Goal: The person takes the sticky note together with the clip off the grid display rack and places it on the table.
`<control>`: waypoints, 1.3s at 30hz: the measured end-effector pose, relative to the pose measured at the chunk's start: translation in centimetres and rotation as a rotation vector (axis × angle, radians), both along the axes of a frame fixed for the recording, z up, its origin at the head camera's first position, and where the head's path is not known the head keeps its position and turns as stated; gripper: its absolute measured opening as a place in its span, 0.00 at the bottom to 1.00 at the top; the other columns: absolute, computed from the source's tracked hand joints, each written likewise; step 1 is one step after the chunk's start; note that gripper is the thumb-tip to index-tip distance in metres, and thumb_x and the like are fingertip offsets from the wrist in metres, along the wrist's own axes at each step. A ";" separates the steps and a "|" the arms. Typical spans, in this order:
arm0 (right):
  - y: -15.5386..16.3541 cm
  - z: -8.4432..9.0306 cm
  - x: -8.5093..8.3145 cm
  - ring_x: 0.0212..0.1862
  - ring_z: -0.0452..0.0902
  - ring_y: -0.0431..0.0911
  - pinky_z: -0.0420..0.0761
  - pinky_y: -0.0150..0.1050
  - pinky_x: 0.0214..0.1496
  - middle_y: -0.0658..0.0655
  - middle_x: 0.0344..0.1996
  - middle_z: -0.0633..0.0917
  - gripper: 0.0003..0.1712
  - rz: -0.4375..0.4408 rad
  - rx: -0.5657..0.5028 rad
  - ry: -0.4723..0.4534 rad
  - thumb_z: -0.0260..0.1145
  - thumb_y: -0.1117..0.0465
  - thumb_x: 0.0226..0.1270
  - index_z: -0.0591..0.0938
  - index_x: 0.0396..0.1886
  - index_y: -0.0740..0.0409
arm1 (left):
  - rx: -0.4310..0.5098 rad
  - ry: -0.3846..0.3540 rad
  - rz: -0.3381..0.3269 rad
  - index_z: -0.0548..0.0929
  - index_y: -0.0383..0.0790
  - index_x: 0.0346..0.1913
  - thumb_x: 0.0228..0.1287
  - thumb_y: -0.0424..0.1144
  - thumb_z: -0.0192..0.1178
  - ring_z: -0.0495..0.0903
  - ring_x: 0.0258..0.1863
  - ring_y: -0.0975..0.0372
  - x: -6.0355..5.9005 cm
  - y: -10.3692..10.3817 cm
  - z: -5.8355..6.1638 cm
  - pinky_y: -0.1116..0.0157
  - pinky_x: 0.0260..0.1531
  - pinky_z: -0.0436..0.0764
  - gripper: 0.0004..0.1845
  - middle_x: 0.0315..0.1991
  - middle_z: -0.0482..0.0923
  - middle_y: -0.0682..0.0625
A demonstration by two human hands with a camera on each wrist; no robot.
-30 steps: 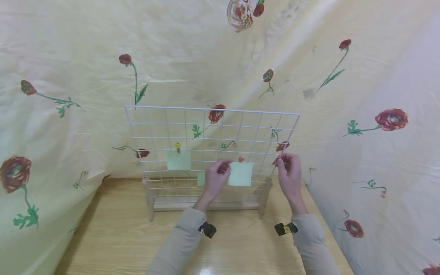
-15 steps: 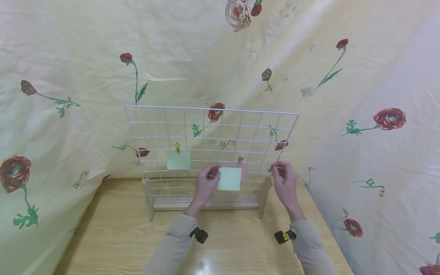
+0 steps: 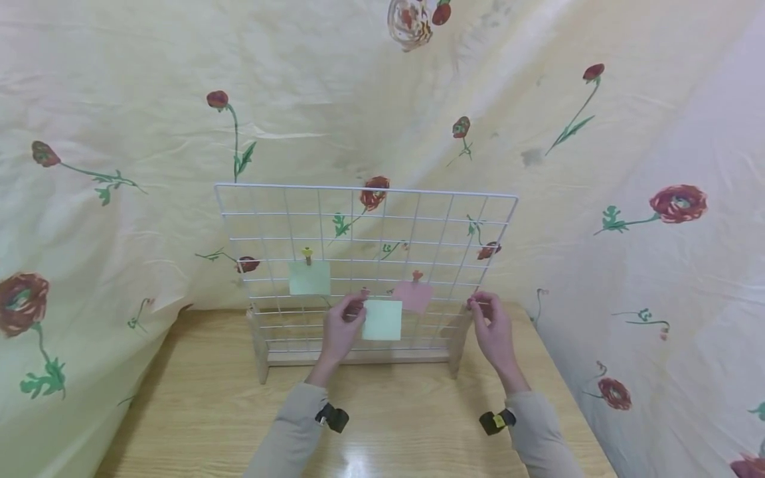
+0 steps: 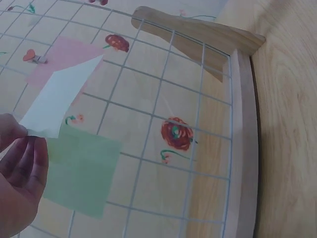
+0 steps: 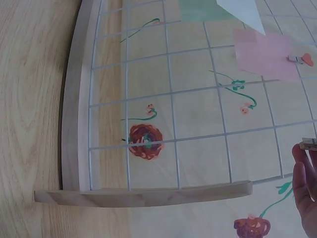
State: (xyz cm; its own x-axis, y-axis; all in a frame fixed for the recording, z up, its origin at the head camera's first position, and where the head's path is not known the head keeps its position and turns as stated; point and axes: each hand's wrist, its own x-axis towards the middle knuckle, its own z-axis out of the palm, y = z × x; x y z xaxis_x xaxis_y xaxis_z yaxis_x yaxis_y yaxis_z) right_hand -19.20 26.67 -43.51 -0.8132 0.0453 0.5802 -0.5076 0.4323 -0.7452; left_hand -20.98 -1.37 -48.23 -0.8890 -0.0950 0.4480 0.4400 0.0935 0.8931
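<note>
My left hand [image 3: 342, 328] pinches a pale square paper note [image 3: 382, 320] by its left edge, in front of the white wire grid [image 3: 367, 190]. Behind it a green note [image 4: 81, 173] lies against the grid in the left wrist view. Near the grid's right side, my right hand [image 3: 493, 328] holds a small wooden clothespin [image 5: 308, 146] between thumb and finger. A pink note [image 3: 414, 296] hangs from a clothespin with a red heart [image 3: 417, 275]. Farther left, another green note [image 3: 309, 277] hangs under a clothespin with a yellow top [image 3: 307, 254].
The grid stands in a wooden base with a left foot [image 3: 259, 345] and a right foot [image 3: 459, 342] on a wood-grain table [image 3: 197, 398]. A flower-printed cloth [image 3: 149, 60] hangs behind and along both sides.
My left hand has moved left and down with the pale note, uncovering the pink note behind it. My right hand has come down a little along the grid's right side.
</note>
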 end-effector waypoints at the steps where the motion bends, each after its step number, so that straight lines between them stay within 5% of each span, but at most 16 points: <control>1: 0.1 -0.1 0.0 0.37 0.78 0.67 0.76 0.22 0.43 0.75 0.37 0.81 0.10 -0.003 0.002 0.001 0.56 0.78 0.68 0.72 0.46 0.81 | 0.000 -0.005 -0.001 0.82 0.30 0.45 0.58 0.21 0.61 0.82 0.35 0.52 0.0 -0.1 -0.2 0.69 0.35 0.84 0.12 0.37 0.82 0.40; 8: 1.6 -2.9 -1.2 0.35 0.80 0.46 0.77 0.22 0.42 0.69 0.38 0.83 0.10 -0.025 0.017 -0.007 0.57 0.76 0.68 0.75 0.47 0.76 | -0.010 -0.054 0.011 0.81 0.30 0.45 0.59 0.22 0.61 0.82 0.36 0.52 0.4 -0.8 -1.3 0.69 0.36 0.83 0.11 0.36 0.82 0.40; 17: 1.8 -5.2 -1.4 0.37 0.81 0.56 0.81 0.30 0.42 0.66 0.41 0.82 0.10 -0.012 0.012 -0.077 0.57 0.71 0.70 0.75 0.49 0.71 | -0.033 -0.072 0.035 0.81 0.28 0.45 0.58 0.21 0.61 0.82 0.36 0.50 1.2 -2.3 -2.8 0.69 0.35 0.83 0.11 0.36 0.82 0.38; 25: 0.9 -4.7 -0.2 0.33 0.77 0.36 0.78 0.25 0.37 0.68 0.38 0.82 0.09 -0.037 0.065 -0.065 0.58 0.76 0.67 0.76 0.46 0.74 | -0.019 -0.154 0.058 0.81 0.28 0.45 0.58 0.20 0.60 0.81 0.36 0.55 1.9 -3.9 -4.1 0.70 0.36 0.83 0.12 0.36 0.81 0.40; 29: 0.1 -3.8 0.8 0.33 0.78 0.40 0.79 0.28 0.36 0.69 0.37 0.82 0.09 -0.043 0.101 -0.091 0.57 0.77 0.67 0.75 0.46 0.76 | 0.005 -0.202 0.059 0.80 0.25 0.46 0.58 0.19 0.60 0.81 0.36 0.51 2.2 -4.6 -4.3 0.73 0.35 0.82 0.12 0.37 0.81 0.37; 34: -0.2 -4.3 1.2 0.34 0.80 0.55 0.82 0.36 0.36 0.68 0.38 0.82 0.09 -0.046 0.115 -0.100 0.57 0.77 0.67 0.75 0.46 0.76 | 0.002 -0.232 0.044 0.79 0.23 0.47 0.59 0.18 0.58 0.80 0.38 0.46 3.4 -5.4 -3.0 0.71 0.37 0.82 0.12 0.39 0.80 0.33; 39: -0.3 -5.3 0.9 0.34 0.80 0.64 0.84 0.51 0.36 0.69 0.35 0.81 0.09 0.004 0.119 -0.053 0.58 0.80 0.64 0.75 0.44 0.78 | -0.021 -0.230 0.073 0.80 0.26 0.47 0.59 0.20 0.59 0.81 0.37 0.52 3.0 -6.6 -5.1 0.70 0.37 0.82 0.12 0.39 0.81 0.36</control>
State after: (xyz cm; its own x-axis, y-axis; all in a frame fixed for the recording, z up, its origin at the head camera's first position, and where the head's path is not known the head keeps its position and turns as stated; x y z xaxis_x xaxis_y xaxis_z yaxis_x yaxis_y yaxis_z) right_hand -18.33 26.39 -48.83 -0.8429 -0.0248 0.5376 -0.4709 0.5176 -0.7144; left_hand -17.93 -8.02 -53.37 -0.9590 -0.1559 0.2367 0.2162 0.1377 0.9666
